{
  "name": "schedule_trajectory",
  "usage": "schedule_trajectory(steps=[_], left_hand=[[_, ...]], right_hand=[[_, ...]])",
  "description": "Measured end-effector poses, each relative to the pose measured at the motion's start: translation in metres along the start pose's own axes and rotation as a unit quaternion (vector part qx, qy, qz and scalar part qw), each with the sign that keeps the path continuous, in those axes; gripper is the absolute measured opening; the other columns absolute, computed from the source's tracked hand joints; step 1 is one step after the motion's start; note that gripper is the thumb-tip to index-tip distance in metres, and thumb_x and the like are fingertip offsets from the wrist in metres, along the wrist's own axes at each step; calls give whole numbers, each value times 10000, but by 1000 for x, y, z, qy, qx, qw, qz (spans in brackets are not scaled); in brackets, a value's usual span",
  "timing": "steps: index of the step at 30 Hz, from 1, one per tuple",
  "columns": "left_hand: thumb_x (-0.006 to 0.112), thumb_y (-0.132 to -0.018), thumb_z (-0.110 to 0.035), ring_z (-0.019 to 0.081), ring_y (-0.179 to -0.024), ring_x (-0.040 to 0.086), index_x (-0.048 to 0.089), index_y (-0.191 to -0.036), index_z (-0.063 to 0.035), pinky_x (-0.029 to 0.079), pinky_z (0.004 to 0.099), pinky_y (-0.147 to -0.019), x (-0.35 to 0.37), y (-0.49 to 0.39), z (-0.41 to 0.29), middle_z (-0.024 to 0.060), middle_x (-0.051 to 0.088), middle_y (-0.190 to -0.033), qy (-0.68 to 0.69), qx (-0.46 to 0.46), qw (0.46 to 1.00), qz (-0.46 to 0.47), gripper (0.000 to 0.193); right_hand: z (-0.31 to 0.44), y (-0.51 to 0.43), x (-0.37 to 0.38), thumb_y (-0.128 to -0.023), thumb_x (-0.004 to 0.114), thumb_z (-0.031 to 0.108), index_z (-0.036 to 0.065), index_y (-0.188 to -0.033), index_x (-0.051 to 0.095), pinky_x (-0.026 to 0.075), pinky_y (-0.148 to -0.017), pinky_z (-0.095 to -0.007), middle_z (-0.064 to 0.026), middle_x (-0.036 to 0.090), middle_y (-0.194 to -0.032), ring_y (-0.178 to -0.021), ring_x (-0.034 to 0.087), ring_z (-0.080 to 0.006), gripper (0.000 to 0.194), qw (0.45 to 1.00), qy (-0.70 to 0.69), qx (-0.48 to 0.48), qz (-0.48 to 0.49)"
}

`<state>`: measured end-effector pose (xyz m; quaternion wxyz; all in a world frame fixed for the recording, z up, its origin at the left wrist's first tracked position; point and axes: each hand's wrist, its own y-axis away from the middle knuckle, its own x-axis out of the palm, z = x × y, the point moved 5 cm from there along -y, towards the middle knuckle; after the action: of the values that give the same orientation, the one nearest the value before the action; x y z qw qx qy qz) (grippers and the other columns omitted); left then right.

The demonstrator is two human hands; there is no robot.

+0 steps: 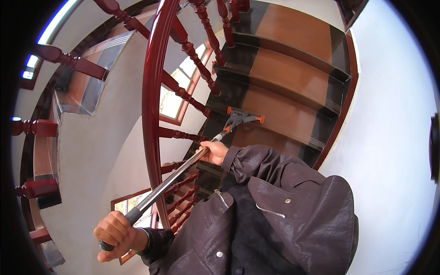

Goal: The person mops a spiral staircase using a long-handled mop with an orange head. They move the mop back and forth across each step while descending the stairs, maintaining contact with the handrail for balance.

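A sponge-type mop with a metal pole runs diagonally from lower left to upper centre. My left hand is closed around the dark grip at the pole's lower-left end. Farther up, my right hand holds the pole near its white collar. The grey and orange mop head lies over a stair step with a brown tiled middle and black sides. Its underside is hidden. The pole passes over the dark red handrail.
Turned red balusters stand along the left side of the steps. A white wall with a red skirting board bounds the right. Another flight curves at the far left, and a red-framed window shows behind the balusters.
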<state>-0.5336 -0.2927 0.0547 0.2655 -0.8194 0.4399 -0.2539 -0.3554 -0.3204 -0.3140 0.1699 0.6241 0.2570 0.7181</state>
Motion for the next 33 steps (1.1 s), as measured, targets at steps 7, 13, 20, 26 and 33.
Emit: schedule_trajectory(steps=[7, 13, 20, 26, 33], left_hand=[[617, -782, -396, 110, -415, 325, 370, -550, -116, 308, 272, -488, -16, -3, 65, -29, 348, -458, 3, 9, 1000, -18, 440], [590, -762, -355, 113, -455, 295, 346, -572, -126, 280, 291, -537, -29, -24, 115, -26, 329, -485, -31, -16, 998, 51, 385], [501, -812, -360, 104, -459, 282, 325, -615, -130, 262, 286, -539, -87, -51, 155, -22, 318, -482, 1, -17, 999, -42, 350], [483, -827, -378, 92, -440, 283, 331, -626, -137, 267, 277, -533, -94, -51, 153, -22, 330, -469, 36, -42, 996, -64, 349], [477, -833, -386, 93, -417, 287, 345, -626, -130, 268, 261, -494, -78, -23, 184, -25, 320, -451, 145, -97, 982, -69, 354]], right_hand=[[93, -57, -4, -910, 440, 150, 14, -801, 523, 518, -777, -396, -112, 595, -805, -809, 624, -253, 193, 996, 33, -79, 1], [137, -121, 8, -902, 451, 94, -18, -839, 469, 537, -795, -453, -114, 551, -721, -741, 619, -284, 131, 996, -24, -83, -29], [146, -187, 9, -902, 460, 80, -6, -870, 463, 532, -805, -427, -68, 519, -674, -659, 574, -202, 91, 986, -117, -123, -3], [132, -161, -10, -888, 498, 84, 14, -799, 493, 528, -780, -409, -66, 539, -724, -713, 584, -198, 113, 981, -123, -144, -32], [112, -60, -105, -885, 490, 82, 8, -756, 495, 519, -804, -504, -119, 549, -748, -756, 595, -258, 149, 955, -208, -204, -57]])
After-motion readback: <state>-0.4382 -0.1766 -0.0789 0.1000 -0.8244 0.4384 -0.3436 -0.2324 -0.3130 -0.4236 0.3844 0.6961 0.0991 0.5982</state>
